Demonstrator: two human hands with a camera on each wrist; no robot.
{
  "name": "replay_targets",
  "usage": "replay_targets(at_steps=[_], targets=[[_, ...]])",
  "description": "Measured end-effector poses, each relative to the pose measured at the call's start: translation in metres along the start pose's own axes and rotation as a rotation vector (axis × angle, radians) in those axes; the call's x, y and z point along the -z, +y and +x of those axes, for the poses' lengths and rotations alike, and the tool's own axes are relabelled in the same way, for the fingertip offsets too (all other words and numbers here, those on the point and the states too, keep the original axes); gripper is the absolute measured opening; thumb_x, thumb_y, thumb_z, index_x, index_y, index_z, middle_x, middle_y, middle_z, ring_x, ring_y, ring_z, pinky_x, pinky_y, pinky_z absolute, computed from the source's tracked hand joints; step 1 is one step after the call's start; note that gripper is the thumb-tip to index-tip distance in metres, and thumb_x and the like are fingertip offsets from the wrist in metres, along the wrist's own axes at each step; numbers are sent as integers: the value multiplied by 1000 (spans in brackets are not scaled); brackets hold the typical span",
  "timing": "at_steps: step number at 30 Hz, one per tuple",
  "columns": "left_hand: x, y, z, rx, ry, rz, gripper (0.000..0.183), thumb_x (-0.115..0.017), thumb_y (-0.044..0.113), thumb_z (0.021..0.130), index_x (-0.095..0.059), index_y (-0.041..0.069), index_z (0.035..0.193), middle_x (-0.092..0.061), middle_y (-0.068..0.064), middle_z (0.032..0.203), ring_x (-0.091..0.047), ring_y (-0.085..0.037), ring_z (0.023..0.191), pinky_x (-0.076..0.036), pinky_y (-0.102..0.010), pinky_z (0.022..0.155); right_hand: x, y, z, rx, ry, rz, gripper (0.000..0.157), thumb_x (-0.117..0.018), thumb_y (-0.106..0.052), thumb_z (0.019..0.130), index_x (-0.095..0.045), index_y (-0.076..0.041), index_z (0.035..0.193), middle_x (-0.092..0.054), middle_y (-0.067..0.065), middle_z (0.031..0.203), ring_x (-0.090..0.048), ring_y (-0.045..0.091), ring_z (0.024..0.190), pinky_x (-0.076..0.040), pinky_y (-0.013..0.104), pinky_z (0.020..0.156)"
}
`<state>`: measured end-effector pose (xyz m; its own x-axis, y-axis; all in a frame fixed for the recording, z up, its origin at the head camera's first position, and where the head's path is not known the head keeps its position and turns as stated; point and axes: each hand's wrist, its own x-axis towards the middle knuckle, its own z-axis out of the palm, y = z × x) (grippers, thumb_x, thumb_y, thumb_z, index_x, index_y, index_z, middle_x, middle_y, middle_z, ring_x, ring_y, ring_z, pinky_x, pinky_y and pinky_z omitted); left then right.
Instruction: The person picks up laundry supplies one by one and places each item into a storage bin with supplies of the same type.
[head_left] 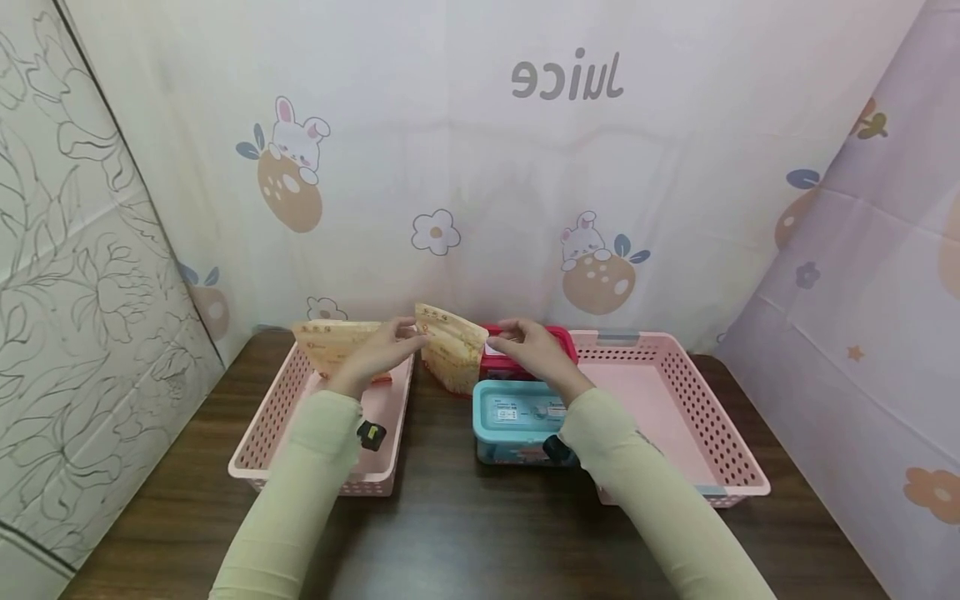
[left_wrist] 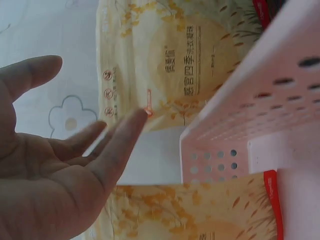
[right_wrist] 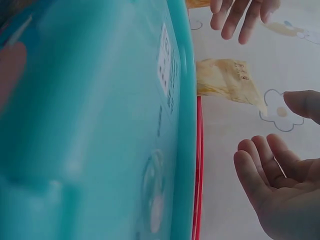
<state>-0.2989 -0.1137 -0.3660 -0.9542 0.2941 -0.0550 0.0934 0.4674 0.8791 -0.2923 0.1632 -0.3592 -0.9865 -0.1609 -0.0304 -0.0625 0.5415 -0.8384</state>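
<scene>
Between the two baskets stands a yellow laundry-pod pouch (head_left: 452,350), its printed front large in the left wrist view. Its top leans a little to the left. My left hand (head_left: 382,354) is at the pouch's left edge, with fingers loosely extended and thumb apart. On the other side, my right hand (head_left: 528,346) is near the pouch's upper right corner, its fingers slightly bent around nothing; the right wrist view shows a gap there. A second yellow pouch (head_left: 330,342) stands inside the left pink basket (head_left: 402,417), partly behind my left hand.
A teal lidded box (head_left: 517,417) sits in front of a red-lidded box (head_left: 502,364), right of the standing pouch. Beside them is a larger pink basket (head_left: 675,400). Dark wooden tabletop (head_left: 450,533) extends in front, and a patterned curtain (head_left: 480,167) hangs behind.
</scene>
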Motion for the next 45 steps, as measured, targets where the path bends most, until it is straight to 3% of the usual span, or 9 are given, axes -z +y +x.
replay_targets(at_steps=[5, 12, 16, 26, 28, 35, 40, 42, 45], targets=[[-5, 2, 6, 36, -26, -21, 79, -57, 38, 100, -17, 1, 158, -31, -26, 156, -30, -43, 143, -28, -60, 114, -3, 0, 6, -1, -26, -42, 53, -72, -40, 92, -58, -12, 135, -63, 11, 123, -57, 29, 114, -51, 46, 97], [-9, 4, 10, 88, -28, -50, 88, -57, 43, 99, -6, 7, 161, -17, -24, 162, -20, -45, 146, -28, -69, 108, -5, -3, 9, -15, -64, -88, 54, -71, -39, 93, -57, -10, 136, -62, 13, 126, -57, 29, 114, -51, 47, 98], [-10, 5, 16, 68, -16, -66, 89, -58, 36, 98, -2, 8, 161, -12, -23, 164, -15, -43, 148, -23, -64, 114, -4, -5, 12, -30, -94, -135, 55, -69, -40, 93, -56, -9, 137, -61, 13, 127, -56, 30, 116, -51, 48, 98], [-14, 6, 30, 75, 13, -85, 90, -60, 27, 98, 1, 3, 160, -10, -23, 164, -13, -43, 148, -19, -57, 118, 0, -14, 16, -22, -147, -220, 55, -70, -40, 93, -59, -5, 133, -60, 14, 129, -54, 32, 117, -49, 52, 99], [-15, 5, 31, 83, 16, -86, 92, -61, 27, 97, 2, 3, 160, -19, -26, 160, -20, -43, 146, -23, -57, 117, 0, -15, 17, -12, -159, -239, 52, -71, -38, 92, -60, -4, 130, -61, 14, 126, -55, 31, 114, -51, 50, 97], [-17, 4, 35, 97, 39, -62, 89, -62, 29, 97, -7, -2, 158, -19, -27, 160, -21, -43, 146, -26, -54, 117, -2, -14, 20, -8, -189, -272, 46, -75, -33, 89, -62, -5, 123, -64, 12, 117, -58, 28, 105, -56, 45, 89], [-17, 2, 35, 125, 35, -51, 64, -63, 30, 95, -35, -4, 142, -39, -26, 145, -37, -41, 135, -35, -56, 110, -3, -14, 22, -24, -207, -254, 40, -74, -31, 91, -61, -5, 118, -64, 11, 105, -60, 27, 95, -56, 44, 87], [-17, 1, 35, 131, 30, -43, 56, -63, 31, 95, -40, -3, 133, -44, -24, 136, -42, -40, 129, -38, -56, 107, -3, -14, 23, -32, -215, -239, 36, -73, -30, 92, -62, -5, 115, -64, 11, 100, -60, 27, 92, -56, 44, 87], [-17, 0, 36, 125, 26, -38, 57, -63, 31, 95, -40, -2, 135, -45, -24, 136, -42, -40, 128, -39, -56, 106, -3, -13, 24, -44, -218, -218, 32, -73, -29, 93, -63, -5, 112, -64, 11, 98, -61, 29, 91, -56, 44, 87]])
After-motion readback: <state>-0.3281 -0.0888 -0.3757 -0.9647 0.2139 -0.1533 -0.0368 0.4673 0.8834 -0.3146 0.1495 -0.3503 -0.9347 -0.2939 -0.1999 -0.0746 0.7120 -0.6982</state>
